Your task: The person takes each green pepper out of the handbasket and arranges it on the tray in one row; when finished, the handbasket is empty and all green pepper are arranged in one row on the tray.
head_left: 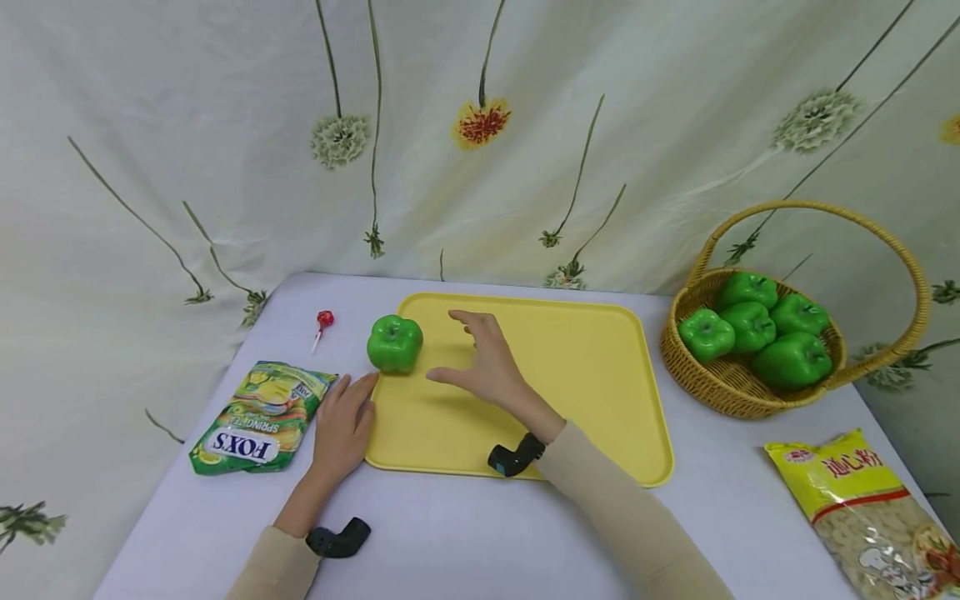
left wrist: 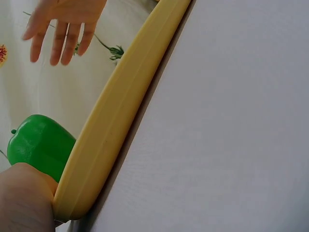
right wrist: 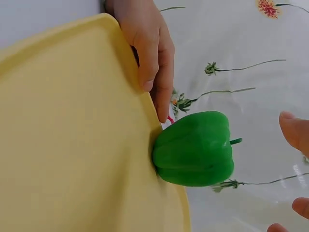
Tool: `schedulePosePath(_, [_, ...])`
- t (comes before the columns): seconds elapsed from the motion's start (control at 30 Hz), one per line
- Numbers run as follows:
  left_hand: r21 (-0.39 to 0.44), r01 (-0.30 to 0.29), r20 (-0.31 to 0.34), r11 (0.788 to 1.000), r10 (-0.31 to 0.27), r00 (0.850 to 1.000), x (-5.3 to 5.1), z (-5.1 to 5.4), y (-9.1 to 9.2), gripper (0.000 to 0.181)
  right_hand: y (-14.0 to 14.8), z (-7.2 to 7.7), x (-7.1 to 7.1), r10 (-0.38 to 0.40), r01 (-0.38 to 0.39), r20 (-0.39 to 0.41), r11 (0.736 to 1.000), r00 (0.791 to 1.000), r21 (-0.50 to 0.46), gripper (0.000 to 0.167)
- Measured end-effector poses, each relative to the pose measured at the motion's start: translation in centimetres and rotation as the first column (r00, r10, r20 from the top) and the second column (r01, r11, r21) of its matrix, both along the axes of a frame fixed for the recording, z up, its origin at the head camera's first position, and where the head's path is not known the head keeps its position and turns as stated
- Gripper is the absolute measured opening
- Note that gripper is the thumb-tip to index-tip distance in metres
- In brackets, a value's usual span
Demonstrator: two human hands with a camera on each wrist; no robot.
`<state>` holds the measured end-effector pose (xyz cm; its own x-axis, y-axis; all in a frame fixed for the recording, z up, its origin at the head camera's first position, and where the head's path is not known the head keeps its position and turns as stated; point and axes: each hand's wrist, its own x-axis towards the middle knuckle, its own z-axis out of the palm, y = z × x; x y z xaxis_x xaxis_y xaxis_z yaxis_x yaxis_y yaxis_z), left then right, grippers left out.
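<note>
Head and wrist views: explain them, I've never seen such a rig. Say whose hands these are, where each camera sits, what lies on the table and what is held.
No robot here: these are a person's bare left hand and right hand. One picture comes from a head-worn camera looking down; the others from the black wrist cameras.

On the white tabletop lies a yellow rectangular tray, with a glossy green bell pepper at its left edge near the far corner. Left of the tray lie a red lollipop and a green-and-yellow Fox's packet; to the right, a brown wicker basket of green peppers and a yellow-topped see-through bag.

The right hand, open above the tray near the pepper, holds nothing; the left rests at the tray's left edge.
</note>
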<state>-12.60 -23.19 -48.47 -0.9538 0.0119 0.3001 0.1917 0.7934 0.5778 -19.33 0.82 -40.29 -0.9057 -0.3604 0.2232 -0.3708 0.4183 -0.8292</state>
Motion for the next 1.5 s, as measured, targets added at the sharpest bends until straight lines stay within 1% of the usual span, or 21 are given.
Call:
schedulePosePath(0.07, [-0.002,0.001,-0.001,1.0,-0.001,1.0,-0.1,0.0,0.0,0.044,1.9,-0.1,0.7,0.003,-0.004,-0.015,0.999,1.0,-0.038,0.086])
schedulePosePath(0.13, [-0.005,0.0,0.001,1.0,0.0,1.0,-0.1,0.0,0.0,0.044,4.0,-0.2,1.4,-0.009,0.007,-0.041,0.998,0.999,-0.056,0.086])
schedulePosePath(0.27, [-0.007,-0.002,0.01,1.0,0.002,1.0,-0.1,0.0,0.1,0.044,8.7,-0.3,2.3,-0.073,0.07,-0.117,0.997,0.99,-0.036,0.085])
schedulePosePath(0.37, [-0.004,-0.001,0.006,1.0,0.001,1.0,-0.1,-0.1,0.1,0.044,12.4,-0.2,2.5,-0.146,0.147,-0.181,0.989,0.972,-0.01,0.084])
schedulePosePath(0.43, [-0.004,-0.001,-0.015,1.0,0.001,1.0,0.0,-0.1,0.0,0.044,14.9,0.0,2.4,-0.216,0.22,-0.218,0.975,0.952,-0.008,0.083])
schedulePosePath(0.5, [-0.005,-0.002,-0.04,1.0,0.002,0.999,0.0,-0.2,-0.1,0.044,17.3,0.3,2.2,-0.302,0.308,-0.248,0.951,0.921,-0.015,0.082])
schedulePosePath(0.57, [-0.008,-0.003,-0.059,1.0,0.002,0.998,0.0,-0.2,-0.2,0.044,19.5,0.6,2.1,-0.393,0.399,-0.27,0.916,0.879,-0.035,0.08])
schedulePosePath(0.7, [-0.006,-0.003,-0.057,1.0,0.002,0.998,0.1,-0.3,-0.3,0.044,23.5,0.7,1.9,-0.555,0.562,-0.292,0.824,0.779,-0.066,0.076])
schedulePosePath(0.8, [-0.001,-0.003,-0.047,1.0,0.003,0.999,0.1,-0.2,-0.2,0.044,25.9,0.6,1.9,-0.648,0.651,-0.26,0.754,0.716,-0.086,0.075])
schedulePosePath(0.87, [-0.001,-0.002,-0.047,1.0,0.002,0.999,0.1,-0.3,-0.2,0.044,27.2,0.5,1.8,-0.692,0.693,-0.221,0.716,0.687,-0.087,0.076])
schedulePosePath(0.93, [-0.002,-0.002,-0.045,1.0,0.002,0.999,0.0,-0.3,-0.2,0.044,28.2,0.3,1.6,-0.725,0.725,-0.165,0.685,0.668,-0.075,0.076])
schedulePosePath(1.0, [-0.002,-0.001,-0.044,1.0,0.001,0.999,0.0,-0.3,-0.2,0.044,28.9,0.0,1.4,-0.744,0.744,-0.116,0.666,0.658,-0.05,0.077])
schedulePosePath(1.1, [0.003,0.0,-0.046,1.0,0.0,0.999,0.0,-0.3,-0.2,0.044,29.6,-0.2,1.2,-0.752,0.753,-0.065,0.658,0.656,-0.009,0.079])
schedulePosePath(1.2, [0.009,-0.001,-0.043,1.0,0.002,0.999,0.0,-0.3,-0.2,0.043,29.7,-0.3,1.2,-0.744,0.746,-0.054,0.665,0.666,0.025,0.081])
schedulePosePath(1.3, [0.013,-0.003,-0.033,1.0,0.003,0.999,0.0,-0.4,-0.2,0.044,29.7,-0.4,1.2,-0.735,0.737,-0.062,0.674,0.676,0.052,0.083])
schedulePosePath(1.5, [0.018,-0.001,-0.02,1.0,0.001,1.0,-0.2,-0.4,-0.2,0.044,29.7,-0.4,1.2,-0.726,0.73,-0.077,0.679,0.683,0.072,0.083])
